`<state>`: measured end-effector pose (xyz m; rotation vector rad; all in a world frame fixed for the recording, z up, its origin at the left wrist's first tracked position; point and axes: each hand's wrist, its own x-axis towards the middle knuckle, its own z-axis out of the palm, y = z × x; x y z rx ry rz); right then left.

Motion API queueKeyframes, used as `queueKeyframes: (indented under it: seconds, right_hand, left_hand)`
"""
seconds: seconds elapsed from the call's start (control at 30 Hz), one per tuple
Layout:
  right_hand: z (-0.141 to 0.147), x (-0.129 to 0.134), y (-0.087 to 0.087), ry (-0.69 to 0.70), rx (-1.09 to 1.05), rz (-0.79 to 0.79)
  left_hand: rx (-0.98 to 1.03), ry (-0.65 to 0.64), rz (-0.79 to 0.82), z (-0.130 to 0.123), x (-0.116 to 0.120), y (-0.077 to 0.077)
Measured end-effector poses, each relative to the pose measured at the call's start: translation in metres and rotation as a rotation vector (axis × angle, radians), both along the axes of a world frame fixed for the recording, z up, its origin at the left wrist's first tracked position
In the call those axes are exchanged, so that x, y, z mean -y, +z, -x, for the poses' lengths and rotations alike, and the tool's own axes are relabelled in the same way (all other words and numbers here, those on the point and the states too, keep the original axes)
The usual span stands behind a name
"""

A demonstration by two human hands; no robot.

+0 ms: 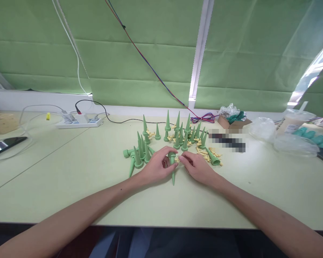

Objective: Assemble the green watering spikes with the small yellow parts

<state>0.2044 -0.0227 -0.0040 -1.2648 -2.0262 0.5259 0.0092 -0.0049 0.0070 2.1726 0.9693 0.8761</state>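
Head view: the left hand (160, 163) holds a green spike (172, 158) between thumb and fingers, above the bench (97, 172) near its front edge; its long axis runs toward the person, wide end away, tip pointing back at the body. Beside it the right hand (197, 166), fingertips pinched narrow, grips a small yellow piece (177, 160) against or just next to the spike's side; contact is unclear. Beyond stand other spikes (168, 122), mostly points up, with loose yellow bits (203, 154) to the right. Farther back are a carton (233, 123) and a power strip (80, 123).
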Motion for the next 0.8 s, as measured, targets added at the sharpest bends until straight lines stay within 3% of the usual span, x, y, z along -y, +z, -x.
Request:
queueKeyframes:
  seconds: [0.3,0.8]
  right_hand:
    - [0.0001,0.0027,0.0013,0.061,-0.037,0.036]
    - [-0.0002,0.0020,0.0009,0.034,0.032,0.011]
  left_hand:
    - [0.000,0.015,0.000,-0.0004,0.0007,0.0013]
    - [-0.007,-0.016,0.003,0.0002,0.0008,0.0006]
